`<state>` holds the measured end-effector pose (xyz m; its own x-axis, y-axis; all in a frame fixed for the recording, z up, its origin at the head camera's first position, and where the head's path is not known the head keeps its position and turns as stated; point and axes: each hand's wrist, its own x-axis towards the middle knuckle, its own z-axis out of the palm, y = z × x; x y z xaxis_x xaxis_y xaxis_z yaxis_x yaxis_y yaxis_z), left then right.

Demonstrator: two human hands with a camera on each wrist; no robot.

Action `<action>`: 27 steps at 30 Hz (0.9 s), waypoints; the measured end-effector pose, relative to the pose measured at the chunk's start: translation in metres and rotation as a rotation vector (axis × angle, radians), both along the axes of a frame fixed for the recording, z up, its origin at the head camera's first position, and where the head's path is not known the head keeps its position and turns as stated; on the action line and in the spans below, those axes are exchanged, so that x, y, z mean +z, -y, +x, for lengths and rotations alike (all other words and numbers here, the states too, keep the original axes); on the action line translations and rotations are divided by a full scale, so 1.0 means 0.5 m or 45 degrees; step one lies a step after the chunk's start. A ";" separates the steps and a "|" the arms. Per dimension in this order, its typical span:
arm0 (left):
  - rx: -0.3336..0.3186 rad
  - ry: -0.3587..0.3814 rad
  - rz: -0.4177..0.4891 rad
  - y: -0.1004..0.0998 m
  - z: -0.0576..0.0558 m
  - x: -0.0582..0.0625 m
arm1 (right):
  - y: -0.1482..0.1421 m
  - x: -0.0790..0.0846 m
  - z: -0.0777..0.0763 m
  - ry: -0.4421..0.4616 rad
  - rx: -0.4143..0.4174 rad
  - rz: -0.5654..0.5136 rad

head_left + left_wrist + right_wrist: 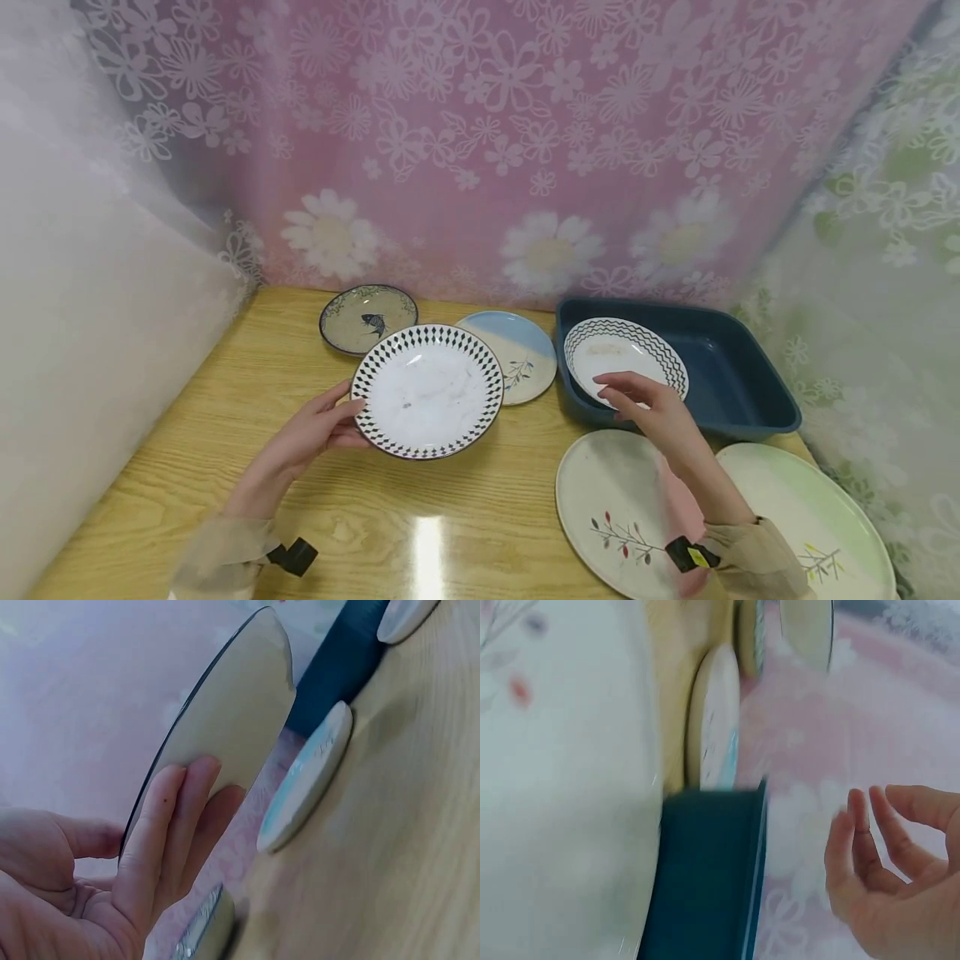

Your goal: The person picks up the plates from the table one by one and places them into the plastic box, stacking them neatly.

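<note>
My left hand [318,429] grips a white plate with a black diamond rim [427,392], thumb over the edge and fingers spread under its plain underside. In the left wrist view the plate [232,705] is tilted and raised off the table. My right hand [648,404] hovers at the near edge of a dark blue basin [750,367], fingers loosely bent and nothing between them. Inside the basin's left end, a white plate with a wavy black rim [630,350] leans on the wall, partly hidden by that hand.
On the wooden table [360,517], a fish-patterned plate [345,321] lies at the back left and a blue-and-cream plate [525,346] beside the basin. A large plate with a red-leaf twig [600,492] and a pale green plate [817,500] lie under the right forearm. Curtains [450,167] hang behind.
</note>
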<state>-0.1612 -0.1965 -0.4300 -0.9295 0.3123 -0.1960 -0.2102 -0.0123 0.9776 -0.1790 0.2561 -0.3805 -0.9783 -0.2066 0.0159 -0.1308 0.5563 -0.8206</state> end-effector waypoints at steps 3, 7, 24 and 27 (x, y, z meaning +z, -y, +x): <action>-0.031 -0.029 0.011 -0.030 -0.009 0.021 | 0.027 0.007 0.003 0.136 0.098 -0.178; -0.109 -0.075 0.030 -0.070 -0.018 0.038 | 0.059 0.006 0.007 0.272 0.223 -0.294; -0.237 -0.072 -0.055 -0.163 0.004 0.029 | 0.080 -0.037 0.049 0.478 0.226 -0.391; -0.248 -0.085 -0.067 -0.168 0.002 0.022 | 0.077 -0.038 0.053 0.475 0.194 -0.398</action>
